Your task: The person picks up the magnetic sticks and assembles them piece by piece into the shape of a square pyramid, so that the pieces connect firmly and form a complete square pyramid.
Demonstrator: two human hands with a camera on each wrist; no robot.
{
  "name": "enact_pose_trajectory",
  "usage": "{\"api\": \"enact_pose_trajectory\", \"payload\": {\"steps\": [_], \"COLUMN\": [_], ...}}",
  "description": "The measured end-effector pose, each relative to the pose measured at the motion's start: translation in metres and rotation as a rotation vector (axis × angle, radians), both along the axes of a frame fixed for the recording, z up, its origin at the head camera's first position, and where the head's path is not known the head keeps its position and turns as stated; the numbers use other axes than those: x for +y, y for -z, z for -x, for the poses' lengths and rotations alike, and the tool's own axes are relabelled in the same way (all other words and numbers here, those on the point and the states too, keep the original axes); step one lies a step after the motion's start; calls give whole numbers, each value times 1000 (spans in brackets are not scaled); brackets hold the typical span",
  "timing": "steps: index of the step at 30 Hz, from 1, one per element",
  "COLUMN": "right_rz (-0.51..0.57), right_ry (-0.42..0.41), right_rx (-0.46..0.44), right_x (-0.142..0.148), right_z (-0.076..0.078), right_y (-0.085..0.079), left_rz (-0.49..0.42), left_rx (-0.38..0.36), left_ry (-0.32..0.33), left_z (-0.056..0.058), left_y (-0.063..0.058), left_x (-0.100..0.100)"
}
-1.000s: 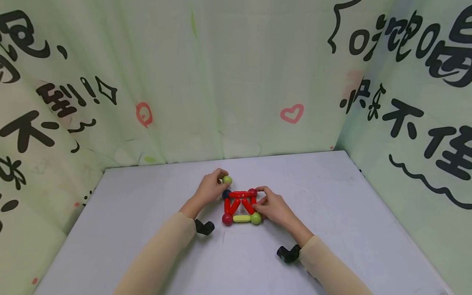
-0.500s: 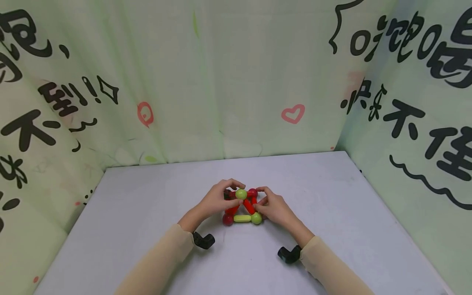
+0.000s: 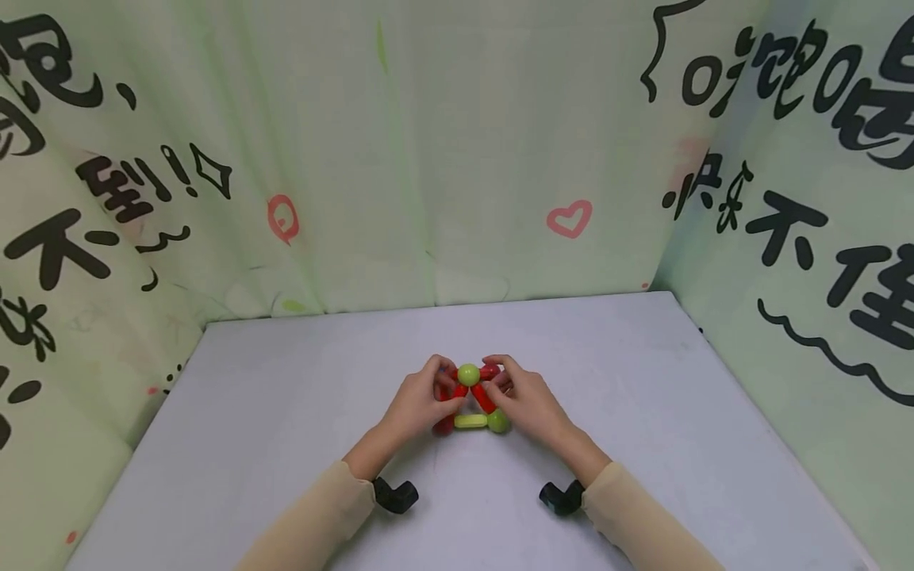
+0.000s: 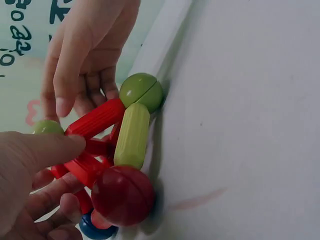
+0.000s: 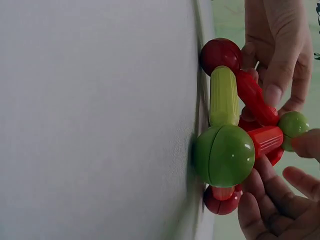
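Observation:
A small magnetic stick-and-ball frame (image 3: 471, 421) stands on the table, with red and yellow-green sticks. Its lime top ball (image 3: 468, 374) meets slanting red sticks. In the left wrist view, its yellow-green stick (image 4: 132, 135) joins a green ball (image 4: 141, 93) and a dark red ball (image 4: 123, 196); a blue ball (image 4: 96, 226) shows partly. My left hand (image 3: 419, 406) pinches a slanting red stick (image 5: 256, 97), thumb in front. My right hand (image 3: 531, 403) curls loosely round the right side, a fingertip at the top ball in the right wrist view; its exact contact is partly hidden.
The white table (image 3: 300, 381) extends around the frame, with its far edge against a pale green curtain (image 3: 471, 159) bearing dark lettering. A black wrist camera (image 3: 395, 496) sits below the left hand, and another black wrist camera (image 3: 560, 499) below the right.
My left hand has brought the lime ball rightward from the back left to the top of the slanting sticks, then lowered its grip onto a stick. My right hand has shifted slightly toward the middle.

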State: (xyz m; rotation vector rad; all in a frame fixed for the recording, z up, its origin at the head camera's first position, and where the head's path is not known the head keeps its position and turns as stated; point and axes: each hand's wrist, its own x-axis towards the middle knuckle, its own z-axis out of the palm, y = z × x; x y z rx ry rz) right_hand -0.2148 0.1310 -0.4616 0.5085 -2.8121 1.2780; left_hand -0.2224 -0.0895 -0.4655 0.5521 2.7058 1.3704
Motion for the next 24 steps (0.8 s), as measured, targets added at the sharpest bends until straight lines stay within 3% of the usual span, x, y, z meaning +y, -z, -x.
{"api": "enact_pose_trajectory", "payload": {"steps": [4, 11, 17, 24], "right_rz": [-4, 33, 35, -4], "right_ry": [-54, -50, -77, -56], "right_rx": [-1, -19, -25, -40], "right_x": [-4, -3, -3, 1], "right_z": [-3, -5, -5, -2], "right_y": [-1, 0, 1, 0], "left_rz": [-57, -138, -125, -42], "left_rx": [-22, -56, -43, -31], "left_ry": [-9, -14, -19, -6], "left_z": [-2, -4, -4, 3], "left_y": [4, 12, 8, 2], "left_x": [4, 3, 0, -5]}}
